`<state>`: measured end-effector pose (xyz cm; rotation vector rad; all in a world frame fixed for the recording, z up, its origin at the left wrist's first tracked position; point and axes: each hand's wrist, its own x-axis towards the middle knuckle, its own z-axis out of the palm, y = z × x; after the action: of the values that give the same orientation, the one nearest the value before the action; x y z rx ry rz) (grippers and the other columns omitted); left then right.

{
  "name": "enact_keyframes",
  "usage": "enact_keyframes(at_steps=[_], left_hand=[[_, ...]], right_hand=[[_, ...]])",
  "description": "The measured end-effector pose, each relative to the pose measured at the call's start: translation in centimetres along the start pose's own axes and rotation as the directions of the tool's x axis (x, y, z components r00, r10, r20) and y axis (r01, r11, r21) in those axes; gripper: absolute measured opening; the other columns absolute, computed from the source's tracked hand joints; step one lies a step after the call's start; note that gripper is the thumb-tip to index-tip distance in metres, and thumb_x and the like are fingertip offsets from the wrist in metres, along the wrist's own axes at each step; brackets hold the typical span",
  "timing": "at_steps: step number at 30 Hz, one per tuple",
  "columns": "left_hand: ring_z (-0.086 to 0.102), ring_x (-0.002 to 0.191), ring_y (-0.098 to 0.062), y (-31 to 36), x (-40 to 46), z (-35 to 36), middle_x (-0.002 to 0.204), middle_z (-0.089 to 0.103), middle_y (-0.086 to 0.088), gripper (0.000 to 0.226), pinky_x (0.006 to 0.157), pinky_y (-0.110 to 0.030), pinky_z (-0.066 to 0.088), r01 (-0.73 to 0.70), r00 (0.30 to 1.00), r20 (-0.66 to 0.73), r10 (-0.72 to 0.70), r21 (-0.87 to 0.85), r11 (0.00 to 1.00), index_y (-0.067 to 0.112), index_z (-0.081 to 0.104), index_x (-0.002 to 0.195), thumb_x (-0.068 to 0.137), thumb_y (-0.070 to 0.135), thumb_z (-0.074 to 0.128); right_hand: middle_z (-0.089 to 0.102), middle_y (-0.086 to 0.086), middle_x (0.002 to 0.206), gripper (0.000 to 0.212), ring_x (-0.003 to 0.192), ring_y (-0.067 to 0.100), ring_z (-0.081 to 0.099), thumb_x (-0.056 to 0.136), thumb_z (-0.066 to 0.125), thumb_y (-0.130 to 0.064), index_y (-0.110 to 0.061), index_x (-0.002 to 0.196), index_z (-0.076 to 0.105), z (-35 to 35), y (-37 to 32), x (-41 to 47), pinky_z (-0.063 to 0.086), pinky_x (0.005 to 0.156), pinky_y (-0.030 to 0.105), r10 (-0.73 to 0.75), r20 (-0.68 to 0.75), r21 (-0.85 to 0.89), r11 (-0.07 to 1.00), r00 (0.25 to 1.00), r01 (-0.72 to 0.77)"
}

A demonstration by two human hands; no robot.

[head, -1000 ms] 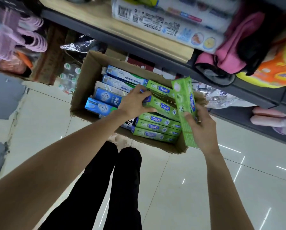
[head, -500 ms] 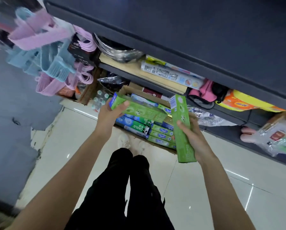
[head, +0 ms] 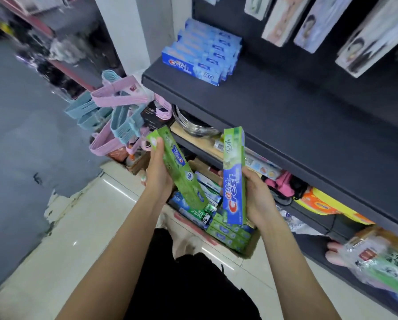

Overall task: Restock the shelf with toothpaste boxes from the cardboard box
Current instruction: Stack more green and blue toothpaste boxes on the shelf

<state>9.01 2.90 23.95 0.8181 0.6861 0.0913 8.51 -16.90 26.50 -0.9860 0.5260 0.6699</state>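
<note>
My left hand [head: 157, 172] grips a green toothpaste box [head: 178, 167], tilted, its upper end near my thumb. In my right hand [head: 258, 199] stands another green and blue Crest toothpaste box [head: 234, 176], held nearly upright. Both boxes hang above the open cardboard box [head: 251, 247] on the floor, which holds several green and blue toothpaste boxes [head: 228, 232]. Above, the dark shelf [head: 285, 107] carries a row of blue Crest boxes [head: 202, 54] at its left end, with bare shelf to their right.
Pink and blue hangers [head: 114, 112] hang left of the shelving. Lower shelves hold a steel bowl [head: 193, 125], pink cloth [head: 283, 183] and orange packs [head: 320, 204]. Packages [head: 327, 21] stand on the upper shelf at the back. My legs in black stand on pale floor tiles [head: 54, 239].
My view has tipped up from the cardboard box to the upper shelf. Both hands have risen, each with a green toothpaste box, and the right one's box now stands more upright.
</note>
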Motion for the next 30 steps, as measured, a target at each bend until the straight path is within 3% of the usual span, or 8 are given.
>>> enact_keyframes(at_steps=[4,7,12,16,20,24,26,30], left_hand=[[0.066,0.078,-0.008,0.9,1.1,0.3,0.093,0.067,0.004,0.044,0.060,-0.022,0.054,0.097,0.995,0.010,-0.097,-0.041,0.994,0.019,0.053,0.125,0.096,0.049,0.040],[0.063,0.097,-0.014,2.0,2.7,0.0,0.114,0.064,0.000,0.056,0.068,-0.027,0.054,0.167,0.978,0.102,-0.183,0.144,0.975,0.020,0.048,0.130,0.086,0.055,0.053],[0.064,0.083,-0.010,3.8,5.4,-0.4,0.095,0.067,0.003,0.049,0.076,-0.025,0.050,0.008,0.911,0.329,-0.250,0.591,0.807,0.022,0.056,0.112,0.070,0.017,0.081],[0.067,0.094,-0.015,6.2,8.3,-0.5,0.102,0.071,0.001,0.040,0.085,-0.028,0.050,-0.026,0.888,0.369,-0.273,0.635,0.772,0.019,0.063,0.105,0.070,0.013,0.082],[0.069,0.090,-0.007,9.0,11.1,0.0,0.095,0.074,0.008,0.039,0.074,-0.016,0.050,-0.133,0.877,0.440,-0.194,0.609,0.782,0.019,0.065,0.102,0.070,0.005,0.080],[0.068,0.081,-0.001,11.6,13.6,-0.2,0.087,0.074,0.011,0.032,0.070,-0.010,0.048,-0.249,0.862,0.487,-0.139,0.647,0.721,0.018,0.068,0.096,0.069,0.009,0.082],[0.068,0.082,-0.002,12.8,14.7,-0.6,0.089,0.073,0.010,0.029,0.073,-0.013,0.049,-0.294,0.846,0.512,-0.150,0.683,0.669,0.021,0.068,0.093,0.069,0.015,0.083],[0.069,0.091,-0.008,15.2,17.0,-1.3,0.096,0.074,0.007,0.042,0.087,-0.034,0.053,-0.406,0.804,0.568,-0.175,0.740,0.537,0.028,0.068,0.097,0.060,0.033,0.087]], right_hand=[[0.073,0.008,0.099,0.052,0.079,0.019,0.070,0.081,0.056,-0.036,-0.008,0.124,0.050,1.5,-0.7,1.2,0.056,0.066,0.027,-0.032,0.033,-0.076,0.997,0.999,0.034],[0.074,0.005,0.096,0.032,0.078,0.014,0.069,0.090,0.053,-0.035,-0.015,0.115,0.053,3.1,-1.1,2.6,0.052,0.072,0.027,-0.070,-0.018,-0.137,0.988,0.997,0.067],[0.070,-0.008,0.079,0.006,0.070,0.004,0.065,0.092,0.056,-0.024,-0.019,0.093,0.057,7.9,-2.7,5.7,0.047,0.071,0.024,-0.326,-0.151,-0.307,0.913,0.933,0.269],[0.067,-0.010,0.098,0.022,0.087,0.003,0.063,0.086,0.067,-0.016,-0.026,0.102,0.055,12.2,-5.0,7.8,0.049,0.077,0.025,-0.596,-0.044,-0.630,0.639,0.801,0.441],[0.067,-0.010,0.091,0.050,0.081,0.004,0.064,0.087,0.063,-0.008,-0.049,0.105,0.041,16.3,-7.0,9.1,0.052,0.074,0.043,-0.596,0.071,-0.625,0.599,0.800,0.501],[0.069,-0.003,0.098,0.044,0.091,0.016,0.068,0.090,0.063,-0.022,-0.045,0.117,0.038,18.3,-9.1,10.2,0.050,0.090,0.056,-0.531,0.086,-0.596,0.651,0.843,0.470],[0.070,-0.001,0.098,0.053,0.092,0.013,0.067,0.084,0.069,-0.030,-0.038,0.125,0.036,18.5,-11.1,10.4,0.050,0.094,0.046,-0.566,0.125,-0.704,0.528,0.815,0.475],[0.068,-0.016,0.086,0.074,0.080,-0.001,0.064,0.077,0.077,-0.028,-0.049,0.130,0.030,18.8,-15.0,9.9,0.047,0.080,0.014,-0.506,0.304,-0.903,0.117,0.807,0.414]])
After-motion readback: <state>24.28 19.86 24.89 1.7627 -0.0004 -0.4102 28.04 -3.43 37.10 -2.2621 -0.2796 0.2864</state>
